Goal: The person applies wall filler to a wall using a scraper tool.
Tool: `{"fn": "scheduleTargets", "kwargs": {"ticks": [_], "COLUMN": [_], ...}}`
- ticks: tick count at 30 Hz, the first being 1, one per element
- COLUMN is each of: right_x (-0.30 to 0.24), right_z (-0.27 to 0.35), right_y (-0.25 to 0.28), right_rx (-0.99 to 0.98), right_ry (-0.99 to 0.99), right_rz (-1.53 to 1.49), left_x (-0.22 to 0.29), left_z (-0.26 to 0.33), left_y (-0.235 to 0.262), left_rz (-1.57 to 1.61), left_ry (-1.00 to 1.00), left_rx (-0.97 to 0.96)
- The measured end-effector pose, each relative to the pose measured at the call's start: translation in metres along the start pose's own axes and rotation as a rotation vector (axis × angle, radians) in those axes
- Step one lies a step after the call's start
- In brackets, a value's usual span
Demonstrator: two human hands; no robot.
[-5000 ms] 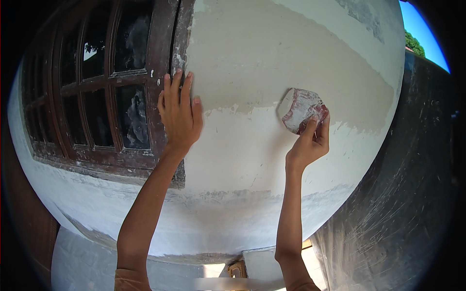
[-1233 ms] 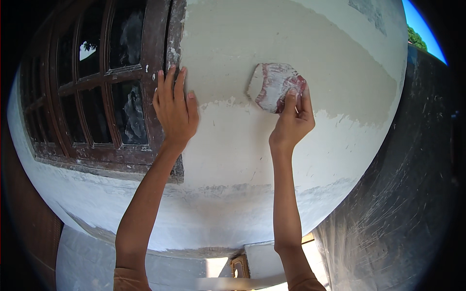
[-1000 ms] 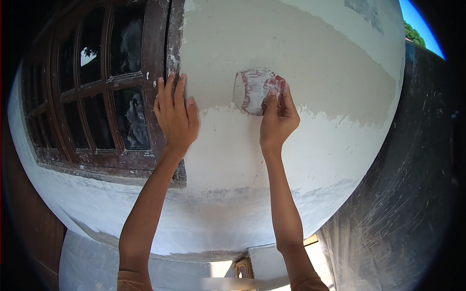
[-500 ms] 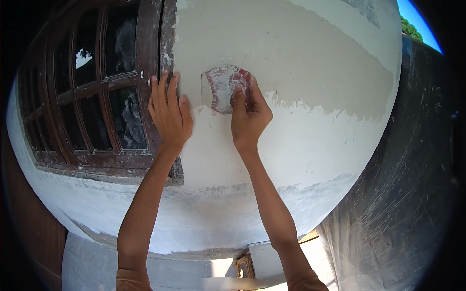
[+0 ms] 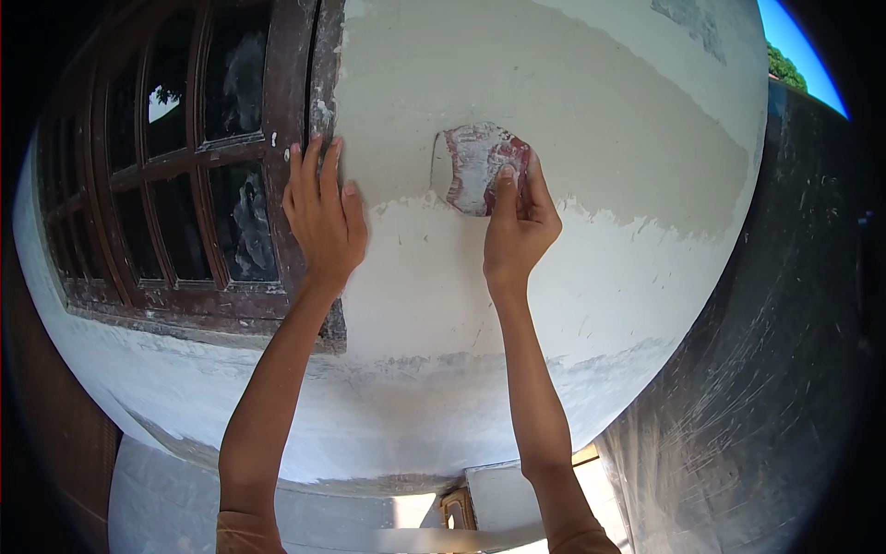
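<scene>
both hands [image 5: 323, 217] flat on wall [image 5: 572, 305]

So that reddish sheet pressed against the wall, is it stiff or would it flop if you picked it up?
Probably floppy: the reddish sheet curves and creases under the right hand. It looks thin, so likely light. Its dusty white coating suggests a gritty, non-slippery face, pressed flat on the wall.

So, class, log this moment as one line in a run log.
left hand: flat on wall beside window frame | right hand: pressing sandpaper sheet to wall
</scene>
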State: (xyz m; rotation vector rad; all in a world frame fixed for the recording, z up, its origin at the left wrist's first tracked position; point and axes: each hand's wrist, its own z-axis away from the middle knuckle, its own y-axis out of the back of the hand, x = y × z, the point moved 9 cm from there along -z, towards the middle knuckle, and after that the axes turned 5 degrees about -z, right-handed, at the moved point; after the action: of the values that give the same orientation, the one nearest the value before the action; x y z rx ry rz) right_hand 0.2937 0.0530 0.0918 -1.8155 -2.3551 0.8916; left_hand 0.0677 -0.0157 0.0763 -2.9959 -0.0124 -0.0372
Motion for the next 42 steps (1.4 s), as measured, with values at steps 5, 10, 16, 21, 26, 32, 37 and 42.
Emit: {"fn": "scheduleTargets", "kwargs": {"ticks": [5, 10, 16, 21, 26, 32, 37, 42], "right_x": [-0.005, -0.009, 0.000, -0.015, 0.004, -0.013, -0.007, 0.010], "right_z": [-0.023, -0.023, -0.020, -0.032, -0.004, -0.022, -0.008, -0.002], "right_y": [0.061, 0.056, 0.029, 0.061, 0.000, 0.076, 0.033, 0.021], "right_rx": [0.235, 0.220, 0.084, 0.210, -0.061, 0.277, 0.098, 0.050], "right_ry": [0.001, -0.045, -0.056, 0.008, -0.047, 0.025, -0.127, -0.115], "right_rz": [-0.035, -0.024, 0.032, -0.089, 0.013, -0.063, -0.093, -0.033], "left_x": [-0.004, -0.001, -0.004, -0.003, -0.003, -0.001, 0.001, -0.005], "left_z": [0.003, 0.002, 0.001, 0.003, 0.000, 0.004, 0.001, 0.003], "left_y": [-0.001, -0.001, 0.003, -0.002, 0.002, -0.002, 0.002, 0.003], "left_rz": [0.030, 0.021, 0.017, 0.019, -0.002, 0.031, 0.014, -0.012], "left_ry": [0.015, 0.020, 0.013, 0.022, 0.007, 0.035, 0.019, 0.011], "left_rx": [0.016, -0.002, 0.020, 0.007, 0.012, 0.004, 0.004, 0.002]}}
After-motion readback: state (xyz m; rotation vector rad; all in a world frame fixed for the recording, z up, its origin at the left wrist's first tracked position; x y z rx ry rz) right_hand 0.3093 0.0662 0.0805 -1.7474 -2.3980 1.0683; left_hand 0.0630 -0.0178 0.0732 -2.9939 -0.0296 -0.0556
